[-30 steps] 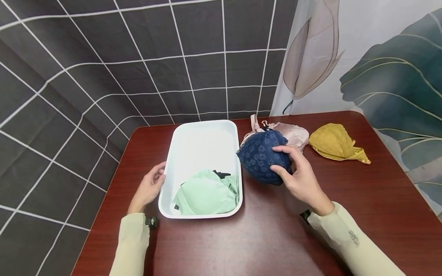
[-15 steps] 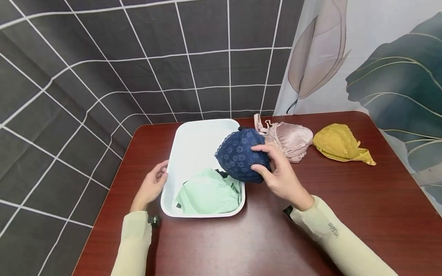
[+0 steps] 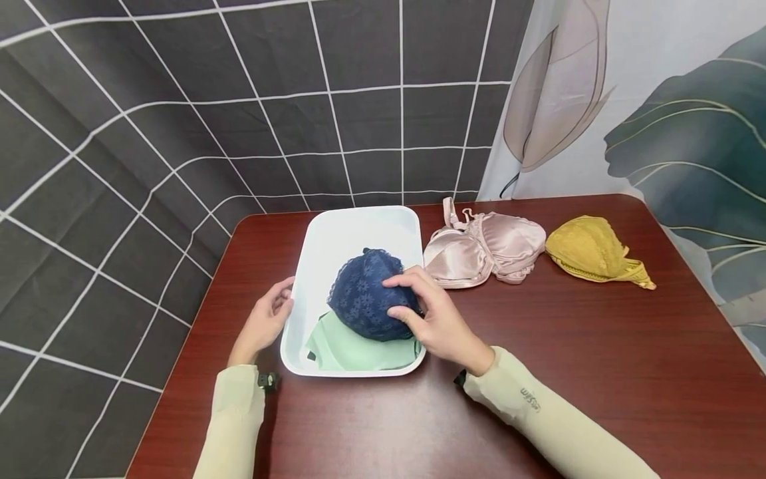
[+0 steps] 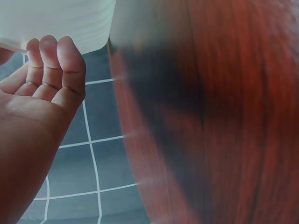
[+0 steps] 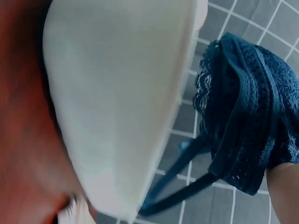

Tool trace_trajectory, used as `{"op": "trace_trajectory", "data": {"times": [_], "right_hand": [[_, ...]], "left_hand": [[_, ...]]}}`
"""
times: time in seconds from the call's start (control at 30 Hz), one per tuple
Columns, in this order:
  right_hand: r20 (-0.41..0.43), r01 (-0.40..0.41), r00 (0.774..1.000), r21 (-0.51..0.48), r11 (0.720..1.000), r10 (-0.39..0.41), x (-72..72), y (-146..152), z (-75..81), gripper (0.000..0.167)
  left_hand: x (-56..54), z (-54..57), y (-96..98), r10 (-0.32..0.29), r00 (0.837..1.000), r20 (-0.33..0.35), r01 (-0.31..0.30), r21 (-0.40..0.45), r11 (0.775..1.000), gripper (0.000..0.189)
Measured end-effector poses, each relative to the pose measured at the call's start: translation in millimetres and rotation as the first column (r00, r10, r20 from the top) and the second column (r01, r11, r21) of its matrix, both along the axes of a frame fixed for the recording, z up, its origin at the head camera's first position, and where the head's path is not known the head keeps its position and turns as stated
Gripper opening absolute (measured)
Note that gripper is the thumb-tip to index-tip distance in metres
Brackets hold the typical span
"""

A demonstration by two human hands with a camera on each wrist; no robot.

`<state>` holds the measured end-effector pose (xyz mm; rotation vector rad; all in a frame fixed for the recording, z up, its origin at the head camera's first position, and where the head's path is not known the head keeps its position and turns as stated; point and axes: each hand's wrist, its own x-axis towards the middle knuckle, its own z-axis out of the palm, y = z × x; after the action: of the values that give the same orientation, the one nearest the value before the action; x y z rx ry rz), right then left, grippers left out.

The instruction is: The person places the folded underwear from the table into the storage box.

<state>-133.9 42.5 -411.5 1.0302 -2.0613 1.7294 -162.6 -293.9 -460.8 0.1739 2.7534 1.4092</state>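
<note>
My right hand (image 3: 439, 319) pinches a folded navy lace bra (image 3: 368, 296) between thumb and fingers, over the white tray (image 3: 326, 233). Below it in the tray lies a mint-green bra (image 3: 353, 349), partly covered. The right wrist view has the navy bra (image 5: 252, 112) beyond the tray's wall (image 5: 117, 93), its straps hanging toward the rim. At the tray's left side, my left hand (image 3: 263, 322) holds the edge with bent fingers. In the left wrist view, the left hand's fingertips (image 4: 67, 51) touch the tray's rim (image 4: 93, 28).
A pink satin bra (image 3: 509, 239) lies to the right of the tray, close to it. Farther right is a mustard-yellow lace bra (image 3: 586, 249). They rest on a reddish-brown table (image 3: 598, 346), backed by a dark grid-patterned curtain (image 3: 359, 120).
My right hand has carried the navy bra left from in front of the pink bra to over the tray, uncovering the pink one. The left hand stays at the tray's edge.
</note>
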Motion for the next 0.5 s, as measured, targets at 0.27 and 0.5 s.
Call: {"op": "trace_trajectory", "data": {"times": [0.27,0.5], "right_hand": [[0.015,-0.014,1.000,0.078,0.997,0.013,6.2,-21,-11.0,0.038],[0.111,-0.009,0.994,0.237,0.972,-0.018,9.8,-32,-21.0,0.038]], "left_hand": [[0.6,4.2,2.7,-0.013,1.000,-0.005,0.013,0.016,1.000,0.045],[13.7,33.9,17.6,-0.018,1.000,-0.017,0.018,-0.007,1.000,0.043]]}}
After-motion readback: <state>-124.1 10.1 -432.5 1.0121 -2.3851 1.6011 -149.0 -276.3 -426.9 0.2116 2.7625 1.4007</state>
